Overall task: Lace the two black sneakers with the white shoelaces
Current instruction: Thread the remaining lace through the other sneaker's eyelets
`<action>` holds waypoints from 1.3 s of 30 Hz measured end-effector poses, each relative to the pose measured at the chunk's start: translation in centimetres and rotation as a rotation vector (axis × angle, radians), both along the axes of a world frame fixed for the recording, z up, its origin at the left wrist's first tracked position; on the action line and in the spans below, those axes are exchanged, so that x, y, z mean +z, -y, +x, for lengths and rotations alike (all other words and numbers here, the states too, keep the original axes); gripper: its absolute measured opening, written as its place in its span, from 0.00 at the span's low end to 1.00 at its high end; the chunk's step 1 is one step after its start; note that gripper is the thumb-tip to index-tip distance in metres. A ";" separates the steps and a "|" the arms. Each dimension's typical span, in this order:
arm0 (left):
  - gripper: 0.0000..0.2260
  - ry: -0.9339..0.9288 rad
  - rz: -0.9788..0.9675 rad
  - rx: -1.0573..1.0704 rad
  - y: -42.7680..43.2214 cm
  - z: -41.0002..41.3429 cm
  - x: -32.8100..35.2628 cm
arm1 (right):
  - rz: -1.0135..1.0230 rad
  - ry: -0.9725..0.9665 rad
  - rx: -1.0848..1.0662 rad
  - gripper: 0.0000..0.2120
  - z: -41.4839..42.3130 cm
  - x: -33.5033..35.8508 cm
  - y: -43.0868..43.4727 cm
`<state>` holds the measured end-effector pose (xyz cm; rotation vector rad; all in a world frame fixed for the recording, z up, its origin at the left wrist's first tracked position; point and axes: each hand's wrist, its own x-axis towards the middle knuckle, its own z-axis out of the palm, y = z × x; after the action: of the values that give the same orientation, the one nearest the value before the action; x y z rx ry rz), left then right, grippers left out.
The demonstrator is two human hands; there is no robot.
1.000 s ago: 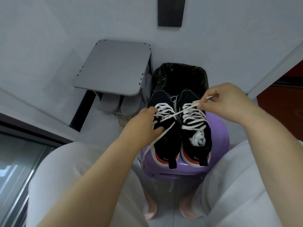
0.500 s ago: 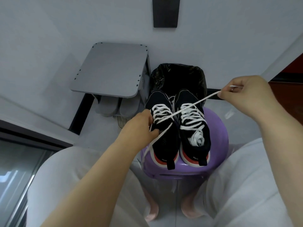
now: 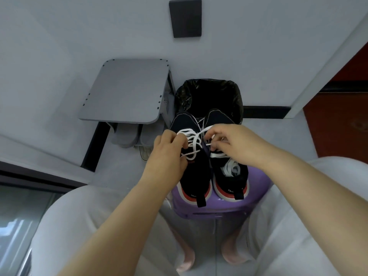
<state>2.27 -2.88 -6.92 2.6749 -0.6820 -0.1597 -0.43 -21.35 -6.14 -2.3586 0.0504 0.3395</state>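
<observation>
While left hand (image 3: pixel 167 154) and right hand (image 3: pixel 233 144) pinch shoelace (image 3: pixel 194 139) | heel logo (image 3: pixel 230 190) unreadable

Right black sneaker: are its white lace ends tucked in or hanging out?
Tucked in: a white lace bundle sits inside the right black sneaker, in its opening.

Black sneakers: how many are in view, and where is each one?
2. The left sneaker stands on the purple stool under the left hand; the right sneaker stands beside it, partly under the right hand. No other seems hidden.

Matt cloth sneakers (image 3: pixel 196 172), glossy plastic stool (image 3: pixel 219 208)
</observation>
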 end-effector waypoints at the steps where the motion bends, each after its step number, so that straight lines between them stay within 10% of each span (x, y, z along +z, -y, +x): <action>1: 0.10 0.000 -0.027 -0.009 0.0 0.0 0.1 | 0.012 0.010 -0.028 0.09 0.0 0.0 -0.1; 30: 0.08 -0.048 0.103 0.058 1.9 -0.4 -0.8 | -0.061 0.043 -0.039 0.07 0.4 -0.9 -1.6; 33: 0.03 -0.217 -0.112 0.109 -0.3 0.4 0.8 | -0.092 0.027 -0.024 0.10 0.7 -1.0 -1.4; 39: 0.06 -0.988 -1.358 0.212 -3.7 1.3 5.1 | -0.198 0.085 0.047 0.32 1.3 -0.3 -1.3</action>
<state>3.62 0.85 -1.87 1.1024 -0.0504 -0.6204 0.88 -20.01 -6.42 -2.5710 -0.0130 0.2669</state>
